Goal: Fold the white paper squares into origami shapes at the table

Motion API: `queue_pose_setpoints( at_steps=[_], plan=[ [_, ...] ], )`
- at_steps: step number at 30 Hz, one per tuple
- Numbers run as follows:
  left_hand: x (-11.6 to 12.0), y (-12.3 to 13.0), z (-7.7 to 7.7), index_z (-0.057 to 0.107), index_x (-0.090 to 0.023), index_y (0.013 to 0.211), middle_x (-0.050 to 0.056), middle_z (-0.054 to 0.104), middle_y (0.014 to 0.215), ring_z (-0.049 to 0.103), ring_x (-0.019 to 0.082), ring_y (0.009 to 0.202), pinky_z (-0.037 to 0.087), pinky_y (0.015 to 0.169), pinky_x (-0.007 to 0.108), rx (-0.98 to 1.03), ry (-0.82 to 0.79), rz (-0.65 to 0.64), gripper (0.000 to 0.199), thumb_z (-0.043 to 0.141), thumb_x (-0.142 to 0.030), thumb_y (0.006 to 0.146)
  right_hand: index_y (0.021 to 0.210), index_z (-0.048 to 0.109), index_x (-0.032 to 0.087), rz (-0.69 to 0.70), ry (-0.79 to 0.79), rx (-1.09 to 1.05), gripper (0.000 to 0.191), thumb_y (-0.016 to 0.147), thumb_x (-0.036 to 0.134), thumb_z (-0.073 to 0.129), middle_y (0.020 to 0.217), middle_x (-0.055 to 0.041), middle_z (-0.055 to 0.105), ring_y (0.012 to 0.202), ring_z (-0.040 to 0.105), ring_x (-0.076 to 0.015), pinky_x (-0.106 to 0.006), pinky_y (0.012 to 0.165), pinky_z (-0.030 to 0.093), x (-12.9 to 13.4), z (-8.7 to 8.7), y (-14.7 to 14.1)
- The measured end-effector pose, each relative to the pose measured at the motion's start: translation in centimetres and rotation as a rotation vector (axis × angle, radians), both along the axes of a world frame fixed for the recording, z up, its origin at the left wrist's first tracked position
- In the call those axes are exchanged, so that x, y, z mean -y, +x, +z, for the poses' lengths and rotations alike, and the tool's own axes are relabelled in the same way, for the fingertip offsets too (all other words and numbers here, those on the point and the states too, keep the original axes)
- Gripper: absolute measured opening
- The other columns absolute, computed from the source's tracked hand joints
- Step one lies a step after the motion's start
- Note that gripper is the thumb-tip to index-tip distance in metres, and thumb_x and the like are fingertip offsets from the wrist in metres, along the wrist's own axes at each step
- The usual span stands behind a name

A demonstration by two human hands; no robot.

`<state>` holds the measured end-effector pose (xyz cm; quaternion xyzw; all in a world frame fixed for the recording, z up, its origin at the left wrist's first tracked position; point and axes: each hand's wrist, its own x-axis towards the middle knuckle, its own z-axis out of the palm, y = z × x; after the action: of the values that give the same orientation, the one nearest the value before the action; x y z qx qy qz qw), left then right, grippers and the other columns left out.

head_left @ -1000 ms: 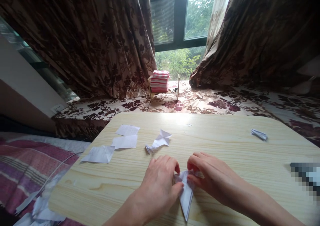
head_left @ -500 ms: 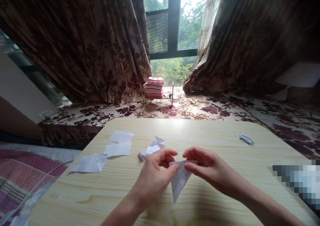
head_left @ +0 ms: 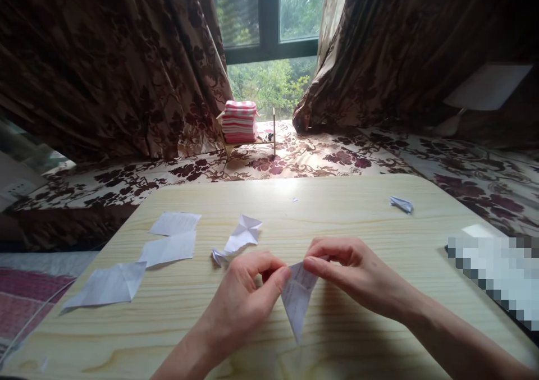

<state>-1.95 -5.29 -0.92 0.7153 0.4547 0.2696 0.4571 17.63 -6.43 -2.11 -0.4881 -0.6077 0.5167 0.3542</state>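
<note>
A white sheet of paper folded into a triangle (head_left: 300,298) hangs point down between my two hands, above the wooden table. My left hand (head_left: 252,296) pinches its upper left corner between thumb and fingers. At the upper right edge, my right hand (head_left: 343,265) grips the same paper with thumb and fingertips. Just beyond my left hand lies a creased, partly folded paper (head_left: 243,234) with a crumpled end. Flat paper pieces (head_left: 170,248) rest on the left of the table, with a creased sheet (head_left: 107,284) nearer me.
A small folded paper (head_left: 401,204) lies at the table's (head_left: 337,200) far right. Tiny scraps (head_left: 293,200) are near the back edge. A pixelated object (head_left: 497,273) sits at the right edge. Behind, a small stand with striped cloths (head_left: 240,122) stands on the window seat.
The view has tilted down and turned slightly right. My hands have drawn a little apart at the top of the folded paper, showing more of its face. Both still hold it.
</note>
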Motion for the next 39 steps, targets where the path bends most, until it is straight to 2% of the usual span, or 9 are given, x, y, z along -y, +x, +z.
queue_pose_setpoints(
  at_steps=[4,8,9,13,16,22,27,33,39],
  plan=[
    [-0.2,-0.6,-0.2,0.069,-0.016,0.066,0.001,0.059,0.066,0.051,0.013,0.068,0.038,0.066,0.026,-0.017,-0.004,0.001,0.029,0.054,-0.028,0.088,0.067,0.069,0.018,-0.035,0.084,0.113,0.028,0.084,0.039,0.064,0.071,-0.0021,0.064,0.069,0.056,-0.0149,-0.027,0.063,0.04,-0.7,0.0,1.9],
    [-0.4,-1.1,-0.1,0.07,-0.016,0.069,0.002,0.064,0.07,0.055,0.015,0.071,0.04,0.067,0.025,0.055,-0.085,0.17,0.025,0.057,-0.03,0.085,0.074,0.071,0.02,-0.476,0.106,0.136,0.03,0.08,0.049,0.067,0.067,-0.0001,0.061,0.068,0.053,-0.0145,-0.025,0.062,0.042,-1.4,-0.4,3.8],
    [-0.3,-1.0,-0.1,0.07,-0.016,0.07,0.002,0.064,0.07,0.055,0.015,0.071,0.04,0.067,0.025,0.082,-0.097,0.199,0.025,0.058,-0.031,0.084,0.078,0.072,0.02,-0.478,0.099,0.11,0.032,0.081,0.052,0.065,0.068,-0.0004,0.062,0.069,0.055,-0.0147,-0.025,0.063,0.044,-1.3,-0.4,3.6],
    [0.2,-0.3,0.1,0.07,-0.016,0.069,0.002,0.064,0.071,0.056,0.015,0.072,0.042,0.068,0.024,0.15,-0.08,0.184,0.024,0.059,-0.032,0.084,0.09,0.071,0.021,-0.066,-0.005,-0.038,0.03,0.085,0.05,0.062,0.084,-0.002,0.069,0.078,0.061,-0.0157,-0.025,0.069,0.049,-0.5,-0.4,0.9],
    [0.4,0.2,0.2,0.068,-0.015,0.068,0.003,0.065,0.07,0.055,0.014,0.07,0.042,0.066,0.024,0.127,-0.142,0.151,0.024,0.059,-0.032,0.083,0.084,0.068,0.022,-0.069,0.016,-0.11,0.02,0.085,0.041,0.066,0.075,0.0012,0.066,0.07,0.059,-0.012,-0.021,0.065,0.047,0.1,-0.2,-0.7],
    [0.5,0.4,-0.1,0.066,-0.014,0.069,0.003,0.062,0.07,0.053,0.014,0.069,0.041,0.061,0.023,0.163,-0.307,0.089,0.03,0.057,-0.039,0.084,0.085,0.067,0.022,-0.103,0.066,-0.072,0.016,0.085,0.038,0.065,0.07,0.0015,0.064,0.066,0.059,-0.0115,-0.021,0.06,0.049,0.5,-0.6,-1.1],
    [0.6,0.4,-0.2,0.065,-0.013,0.069,0.003,0.059,0.067,0.05,0.013,0.066,0.039,0.059,0.024,0.181,-0.382,0.136,0.026,0.057,-0.034,0.082,0.081,0.062,0.022,-0.216,0.412,0.088,0.005,0.086,0.023,0.063,0.072,0.0016,0.063,0.064,0.058,-0.0109,-0.02,0.058,0.05,1.0,-1.0,-1.9],
    [0.5,0.4,0.0,0.062,-0.013,0.063,0.0,0.047,0.06,0.041,0.011,0.06,0.031,0.054,0.024,0.184,-0.374,0.129,0.031,0.052,-0.034,0.084,0.093,0.061,0.021,-0.208,0.841,0.327,0.02,0.083,0.004,0.061,0.082,-0.0008,0.063,0.073,0.06,-0.0105,-0.02,0.063,0.05,1.5,-1.0,-2.6],
    [0.0,-0.3,-0.2,0.058,-0.014,0.059,-0.002,0.04,0.055,0.038,0.01,0.056,0.029,0.053,0.025,0.176,-0.456,0.056,0.031,0.049,-0.03,0.084,0.101,0.06,0.02,-0.14,1.003,0.478,0.028,0.081,0.0,0.059,0.09,-0.0049,0.064,0.08,0.058,-0.0149,-0.027,0.068,0.048,1.6,-1.4,-2.1]
  ],
)
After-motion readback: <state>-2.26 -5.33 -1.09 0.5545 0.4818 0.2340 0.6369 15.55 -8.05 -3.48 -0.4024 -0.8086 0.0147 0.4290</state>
